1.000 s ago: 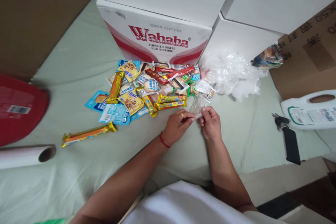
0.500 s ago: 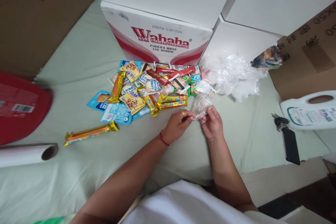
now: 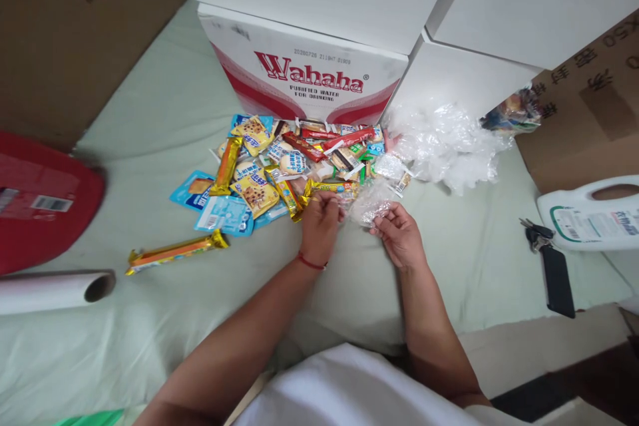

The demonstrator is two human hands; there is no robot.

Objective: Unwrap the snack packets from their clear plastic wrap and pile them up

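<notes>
A crumpled clear plastic bag [image 3: 370, 205] is stretched between my two hands, just in front of a heap of wrapped snacks [image 3: 287, 163]. My right hand [image 3: 399, 234] pinches its right side between thumb and fingers. At its left side, my left hand [image 3: 320, 223] is closed with the fingers curled, seemingly on the bag's edge; the fingertips are partly hidden. Beside the left fingers lies a yellow-wrapped snack bar [image 3: 339, 188], partly covered by the hand and plastic. Blue packets [image 3: 224, 215] and a yellow cookie packet [image 3: 255, 193] lie left of my hands.
Behind the snacks stands a white-and-red water carton [image 3: 309, 73]. More clear bags [image 3: 444, 143] pile up at right. A detergent jug [image 3: 589, 213], keys [image 3: 536, 234] and a phone [image 3: 558, 279] lie far right. One snack bar [image 3: 177, 251], a roll [image 3: 50, 293] and a red container [image 3: 44, 203] are left.
My left hand has moved left and slightly up, over the end of the yellow snack bars. The plastic bag has spread leftward, and the right hand has shifted its grip slightly.
</notes>
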